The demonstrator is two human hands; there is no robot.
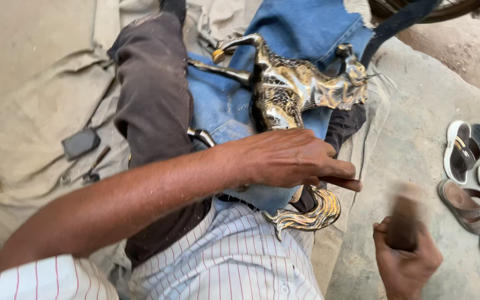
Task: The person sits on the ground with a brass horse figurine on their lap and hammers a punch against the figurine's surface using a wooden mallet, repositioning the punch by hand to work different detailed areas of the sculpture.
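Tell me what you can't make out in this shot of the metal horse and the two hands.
Head view:
- Object in the right hand: motion-blurred, brown, kind unclear.
- Middle of the metal horse: hidden under the left hand.
- Small dark items on the cloth: too small to identify.
- Sandals: cut off by the right edge.

Shiny brass horse figurine (290, 89) on its side across denim-covered lap, tail nearest.

The left hand (290, 158) covers the brass horse's (301, 89) midsection & rump. The tool in the right hand (406, 261) is motion-blurred, kind unclear. The sandals (465, 161) are cut by the right edge; the small objects on the cloth (81, 144) are too small to ID.
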